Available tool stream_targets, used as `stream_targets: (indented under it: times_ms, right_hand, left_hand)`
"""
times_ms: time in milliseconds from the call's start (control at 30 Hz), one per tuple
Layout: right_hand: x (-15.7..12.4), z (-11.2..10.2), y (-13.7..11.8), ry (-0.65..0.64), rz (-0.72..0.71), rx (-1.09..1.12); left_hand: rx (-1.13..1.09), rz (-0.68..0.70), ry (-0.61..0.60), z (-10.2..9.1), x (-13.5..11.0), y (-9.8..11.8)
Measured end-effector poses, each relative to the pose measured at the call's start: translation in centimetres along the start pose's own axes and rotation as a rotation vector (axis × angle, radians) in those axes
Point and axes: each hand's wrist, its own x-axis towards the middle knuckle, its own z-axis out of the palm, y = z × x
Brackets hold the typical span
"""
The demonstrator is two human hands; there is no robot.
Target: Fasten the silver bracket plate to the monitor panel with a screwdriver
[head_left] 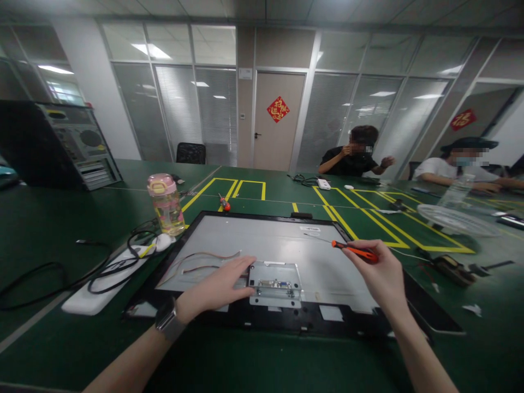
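Observation:
A flat display panel (278,240) with a black frame lies back side up on the green table. On its lower middle sits a metal bracket (275,299) with video ports showing in its opening. My left hand (219,284), with a watch on the wrist, grips the bracket's left edge between thumb and fingers. Thin cables (200,268) run over the panel beside that hand. Above the panel's right side, my right hand (380,273) holds an orange-and-black screwdriver (355,251) by its handle. The shaft points left, and its tip is apart from the bracket.
To the left are a white power strip (108,281) with black cords, a pink-lidded bottle (166,204) and a computer tower (61,144). A red screwdriver (224,204) lies beyond the panel. Two people sit across at right. A brown pouch-like object (454,268) lies right.

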Motion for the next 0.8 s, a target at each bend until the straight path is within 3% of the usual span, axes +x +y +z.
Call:
stream_targets:
  times_ms: [67, 233, 467, 600, 667, 800]
  right_hand:
    - [-0.2, -0.2, 1.0, -0.015, -0.024, -0.123]
    - [-1.0, -0.5, 2.7, -0.209, -0.132, -0.382]
    - [-1.9, 0.2, 3.3, -0.465, -0.153, -0.609]
    - [-2.6, 0.9, 2.3, -0.431, -0.211, -0.573]
    - [-3.1, 1.3, 1.4, -0.417, -0.242, -0.454]
    - [-3.6, 2.5, -0.7, -0.696, -0.159, -0.115]
  left_hand:
    - [0.004, -0.001, 0.002, 0.0, 0.0, 0.0]
    - [0.005, -0.024, -0.013, -0.2, 0.1, 0.4]
    - [0.003, -0.009, -0.004, 0.1, 0.0, 0.0]
    - [-0.019, 0.009, 0.020, 0.3, 0.0, -0.5]
    - [-0.024, 0.005, 0.038, 0.4, 0.0, -0.8]
    - [-0.053, 0.016, 0.050, 0.3, 0.1, -1.0]
